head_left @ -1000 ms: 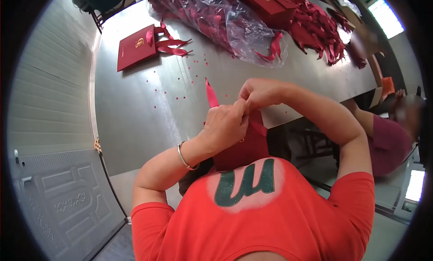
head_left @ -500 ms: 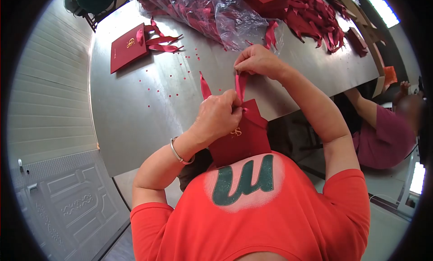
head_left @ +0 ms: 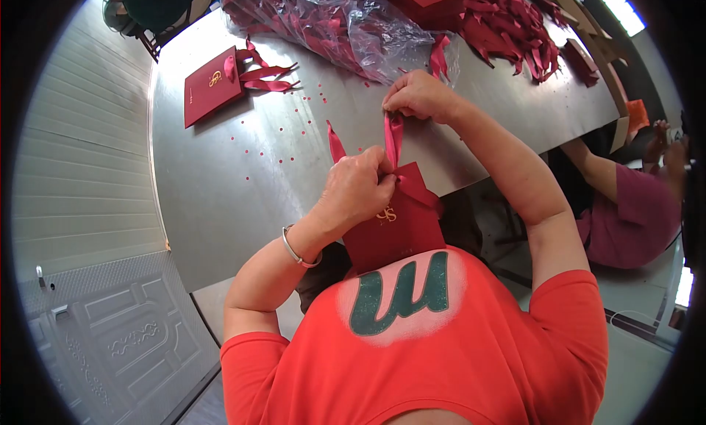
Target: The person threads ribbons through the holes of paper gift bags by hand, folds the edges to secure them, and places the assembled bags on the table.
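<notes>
Ideally, keep the ribbon (head_left: 393, 140) flat and taut: right hand (head_left: 422, 96) pinches its far end; left hand (head_left: 359, 184) pinches near its base, the red bag (head_left: 403, 225) just beneath that hand.

We see a table (head_left: 198, 226), a panelled wall (head_left: 88, 168) and door (head_left: 132, 344) left of it, a seat (head_left: 154, 4) behind it, a bright window (head_left: 619, 7) beyond its right.

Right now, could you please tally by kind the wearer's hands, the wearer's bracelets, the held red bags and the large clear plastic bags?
Left hand and right hand: 2
Bracelet: 1
Held red bag: 1
Large clear plastic bag: 1
Total: 5
</notes>
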Tool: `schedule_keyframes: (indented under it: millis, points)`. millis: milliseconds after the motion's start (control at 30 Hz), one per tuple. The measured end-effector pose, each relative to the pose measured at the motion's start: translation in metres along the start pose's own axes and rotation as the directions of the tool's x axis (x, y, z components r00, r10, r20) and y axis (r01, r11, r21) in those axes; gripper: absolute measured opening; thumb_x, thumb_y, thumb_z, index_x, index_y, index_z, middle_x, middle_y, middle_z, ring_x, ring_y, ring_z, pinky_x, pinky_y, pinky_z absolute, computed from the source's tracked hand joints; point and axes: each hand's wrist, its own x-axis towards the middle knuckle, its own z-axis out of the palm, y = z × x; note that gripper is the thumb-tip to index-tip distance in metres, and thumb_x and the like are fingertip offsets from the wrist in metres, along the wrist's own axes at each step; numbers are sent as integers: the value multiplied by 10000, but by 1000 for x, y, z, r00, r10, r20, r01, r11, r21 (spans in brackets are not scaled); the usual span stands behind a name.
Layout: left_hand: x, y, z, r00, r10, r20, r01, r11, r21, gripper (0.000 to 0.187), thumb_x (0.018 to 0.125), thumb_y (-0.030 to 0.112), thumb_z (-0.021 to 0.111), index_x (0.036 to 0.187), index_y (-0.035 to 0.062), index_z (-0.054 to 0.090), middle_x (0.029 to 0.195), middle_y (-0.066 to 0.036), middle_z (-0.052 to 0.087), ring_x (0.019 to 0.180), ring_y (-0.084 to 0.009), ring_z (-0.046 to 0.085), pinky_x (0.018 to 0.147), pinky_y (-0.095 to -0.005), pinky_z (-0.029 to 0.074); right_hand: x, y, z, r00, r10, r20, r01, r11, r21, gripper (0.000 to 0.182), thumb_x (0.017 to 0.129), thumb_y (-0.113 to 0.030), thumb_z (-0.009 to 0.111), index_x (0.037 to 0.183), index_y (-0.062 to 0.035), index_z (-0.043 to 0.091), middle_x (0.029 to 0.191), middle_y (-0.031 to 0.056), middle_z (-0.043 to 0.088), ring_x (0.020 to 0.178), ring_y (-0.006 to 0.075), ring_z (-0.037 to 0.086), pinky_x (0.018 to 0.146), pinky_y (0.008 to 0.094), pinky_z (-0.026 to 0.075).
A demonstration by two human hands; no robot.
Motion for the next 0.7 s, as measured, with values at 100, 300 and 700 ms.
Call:
schedule_keyframes:
  millis: [100, 300, 700]
  points:
    - [0, 0, 0, 1000, -23, 9, 23, 1000, 2, 157, 763, 113, 689, 788, 2, 581, 725, -156, 664, 667, -310, 659, 599, -372, 499, -1, -1, 2, 999, 4, -33, -4, 1000, -1, 134, 742, -114, 687, 793, 10, 693, 552, 24, 537, 414, 84, 423, 368, 242, 272]
    - [1, -2, 0, 1000, 14, -1, -14, 999, 36, 158, 764, 116, 688, 787, 0, 584, 725, -157, 665, 666, -313, 657, 602, -376, 498, -1, -1, 4, 997, -4, -80, 4, 1000, 2, 120, 750, -94, 692, 804, 13, 689, 551, 15, 529, 410, 77, 415, 367, 232, 256]
    - [3, -1, -2, 999, -40, 21, 40, 999, -6, 156, 766, 124, 689, 799, -6, 610, 691, -138, 663, 642, -226, 659, 594, -335, 497, -48, 15, 10, 810, -427, -402, 386, 904, -183, 226, 814, -216, 672, 797, 10, 677, 594, 6, 553, 530, 79, 500, 486, 240, 378]
